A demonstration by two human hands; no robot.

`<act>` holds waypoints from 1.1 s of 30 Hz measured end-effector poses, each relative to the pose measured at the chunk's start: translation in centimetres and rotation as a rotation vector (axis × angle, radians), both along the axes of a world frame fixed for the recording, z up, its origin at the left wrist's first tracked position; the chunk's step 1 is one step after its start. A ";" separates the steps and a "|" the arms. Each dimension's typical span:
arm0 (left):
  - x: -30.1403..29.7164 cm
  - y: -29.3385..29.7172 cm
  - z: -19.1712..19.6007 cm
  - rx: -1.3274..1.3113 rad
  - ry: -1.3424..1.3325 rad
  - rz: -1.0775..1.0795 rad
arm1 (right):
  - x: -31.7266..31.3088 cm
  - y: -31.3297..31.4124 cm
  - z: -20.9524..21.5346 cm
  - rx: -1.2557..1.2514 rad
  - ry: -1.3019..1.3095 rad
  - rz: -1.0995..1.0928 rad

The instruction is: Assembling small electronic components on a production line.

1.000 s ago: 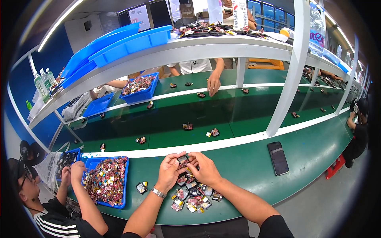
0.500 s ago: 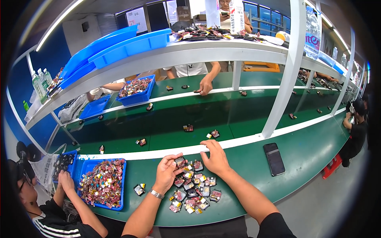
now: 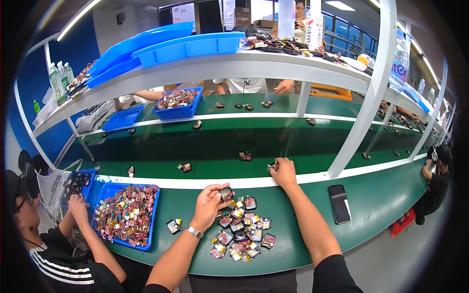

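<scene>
Module (image 3: 226, 194) | left fingers (image 3: 213, 199) pinch it | right arm (image 3: 312, 222) outstretched, fingers (image 3: 280, 162) gripping second module (image 3: 273, 167)

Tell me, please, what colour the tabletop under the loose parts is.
The tabletop is green, shown best in the head view.

A strip light (image 3: 79, 19) is glowing overhead, windows (image 3: 341, 29) are lining the far side, and a white shelf (image 3: 293, 66) is spanning a green desk (image 3: 373, 200) above grey floor (image 3: 362, 251).
</scene>
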State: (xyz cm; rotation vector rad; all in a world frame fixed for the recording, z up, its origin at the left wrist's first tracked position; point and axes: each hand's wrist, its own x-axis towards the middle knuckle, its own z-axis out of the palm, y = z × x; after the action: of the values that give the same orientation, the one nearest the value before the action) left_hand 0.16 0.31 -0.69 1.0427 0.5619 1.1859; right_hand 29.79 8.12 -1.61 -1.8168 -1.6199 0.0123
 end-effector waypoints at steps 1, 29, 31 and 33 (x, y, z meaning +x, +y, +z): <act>-0.2 0.0 -0.1 0.000 -0.010 0.003 | -0.5 -0.8 0.3 0.012 0.006 0.043; -2.8 1.7 -0.5 -0.025 -0.261 0.152 | -12.4 -2.1 2.6 -0.269 -0.086 0.913; -3.2 2.0 -0.5 -0.025 -0.298 0.174 | -13.0 -1.9 4.7 -0.531 -0.092 1.028; -3.1 1.9 -0.3 -0.009 -0.352 0.155 | -13.4 -0.1 6.5 -0.531 0.047 0.926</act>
State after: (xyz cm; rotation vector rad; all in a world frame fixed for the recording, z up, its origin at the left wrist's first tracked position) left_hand -2.94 2.18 -1.03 0.7686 0.3744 1.4639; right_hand 16.37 8.05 4.86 -1.2030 -2.4290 0.9591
